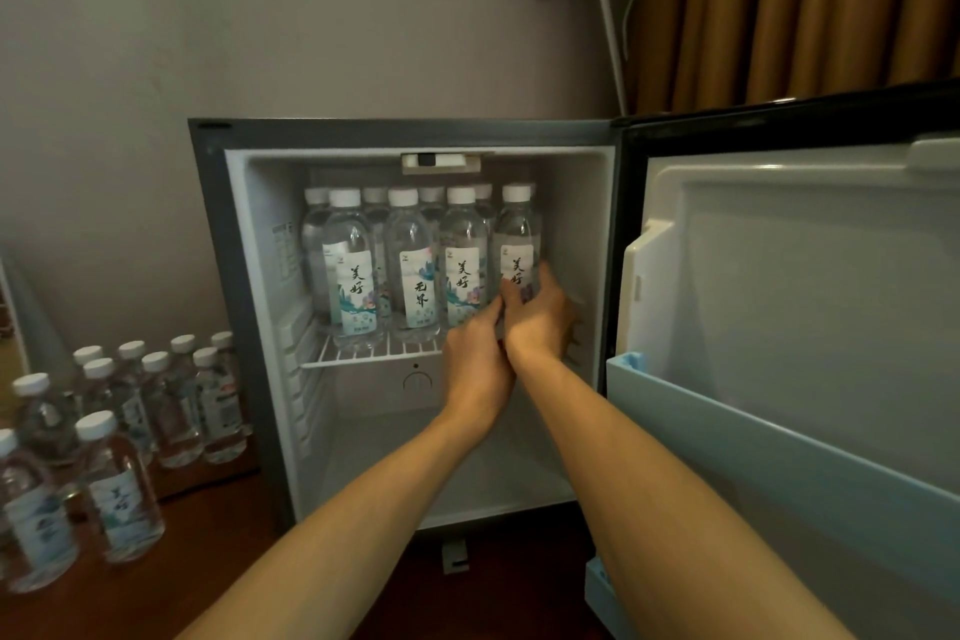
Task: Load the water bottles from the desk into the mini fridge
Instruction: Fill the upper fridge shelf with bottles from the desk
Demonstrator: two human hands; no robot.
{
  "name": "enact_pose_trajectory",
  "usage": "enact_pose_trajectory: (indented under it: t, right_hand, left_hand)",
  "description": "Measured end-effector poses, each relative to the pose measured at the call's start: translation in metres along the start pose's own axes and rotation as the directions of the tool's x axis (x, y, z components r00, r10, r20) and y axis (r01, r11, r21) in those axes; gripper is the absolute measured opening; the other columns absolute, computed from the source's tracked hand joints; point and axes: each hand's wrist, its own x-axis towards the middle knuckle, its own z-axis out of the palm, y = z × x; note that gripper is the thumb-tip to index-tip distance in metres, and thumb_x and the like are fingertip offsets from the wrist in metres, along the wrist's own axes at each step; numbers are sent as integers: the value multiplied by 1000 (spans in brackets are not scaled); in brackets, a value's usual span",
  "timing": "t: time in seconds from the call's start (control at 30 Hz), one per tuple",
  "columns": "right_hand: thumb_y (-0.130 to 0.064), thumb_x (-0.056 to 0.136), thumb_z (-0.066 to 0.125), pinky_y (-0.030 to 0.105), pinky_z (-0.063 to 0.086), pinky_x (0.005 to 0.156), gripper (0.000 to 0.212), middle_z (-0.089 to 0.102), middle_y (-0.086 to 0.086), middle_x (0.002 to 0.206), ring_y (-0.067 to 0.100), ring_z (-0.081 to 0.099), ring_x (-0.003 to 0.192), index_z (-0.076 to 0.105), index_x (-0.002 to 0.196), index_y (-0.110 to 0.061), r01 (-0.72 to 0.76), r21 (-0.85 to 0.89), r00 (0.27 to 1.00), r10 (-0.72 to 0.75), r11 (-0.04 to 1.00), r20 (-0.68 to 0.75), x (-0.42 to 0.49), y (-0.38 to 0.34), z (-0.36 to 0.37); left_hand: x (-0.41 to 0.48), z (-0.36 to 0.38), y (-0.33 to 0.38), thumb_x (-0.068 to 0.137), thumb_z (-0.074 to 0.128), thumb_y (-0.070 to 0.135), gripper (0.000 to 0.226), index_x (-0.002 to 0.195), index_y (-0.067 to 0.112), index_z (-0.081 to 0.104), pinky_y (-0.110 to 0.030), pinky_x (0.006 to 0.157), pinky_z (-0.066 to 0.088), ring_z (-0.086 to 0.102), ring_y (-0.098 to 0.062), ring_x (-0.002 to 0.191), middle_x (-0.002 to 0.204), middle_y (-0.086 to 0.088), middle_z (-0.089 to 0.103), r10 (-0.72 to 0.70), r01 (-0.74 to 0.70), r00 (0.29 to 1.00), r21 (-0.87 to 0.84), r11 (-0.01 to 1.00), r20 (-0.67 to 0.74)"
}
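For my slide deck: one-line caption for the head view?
Right hand grips the rightmost water bottle on the mini fridge's wire shelf, left hand beside it; more bottles wait on the desk.

On the mini fridge shelf [374,353], white labels in brushed Chinese characters are carried by four front-row water bottles. 美好 is read on the leftmost bottle [354,276], 无界 on the second bottle [415,276], 美好 on the third bottle [462,270] and on the rightmost bottle [517,239], partly covered there. Left of the shelf, 美好 is faintly made out on a worktop bottle [122,494]. The sticker [283,252] beside the shelf is too small to be read.
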Motion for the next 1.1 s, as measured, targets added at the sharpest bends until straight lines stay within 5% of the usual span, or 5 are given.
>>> enact_pose_trajectory:
  t: [0.17,0.47,0.7,0.8,1.1]
  right_hand:
    - [-22,100,64,32,53,82,14,74,7,109,25,70,100,64,113,-16,-17,-20,1000,17,1000,5,2,-4,3]
    - [-24,101,63,30,46,81,29,70,8,122,26,68,112,57,127,-13,-58,37,998,57,998,37,-7,-6,-3]
    - [-11,98,60,40,53,90,40,68,14,122,33,66,112,42,134,-11,-10,2,1000,10,1000,22,-43,-22,-7]
    - [-12,97,59,33,44,83,38,69,13,121,31,65,112,44,132,-12,17,2,998,-18,1000,64,-67,-34,-6]
    - [-12,96,59,31,46,80,25,62,-6,89,16,61,93,54,120,-16,143,53,944,-152,988,291,-150,-72,29]
  left_hand:
    - [2,-2,-6,100,55,5,33,132,10,63,-40,92,52,67,-32,107,115,-13,72,19,-27,998,155,988,52]
    - [-6,-17,-1,95,61,4,47,137,25,64,1,64,42,65,-3,91,109,6,75,36,-49,993,119,992,113]
    - [-25,-52,2,84,67,12,9,84,18,73,-32,59,41,69,-26,77,74,-3,72,40,-60,995,229,972,89]
    - [-37,-77,1,91,64,19,28,63,22,58,-32,57,32,63,-29,71,57,7,57,59,-66,998,287,956,33]
    - [-76,-180,-20,90,67,32,13,93,26,78,-34,76,56,72,-14,88,86,7,77,36,1,995,377,926,-91]
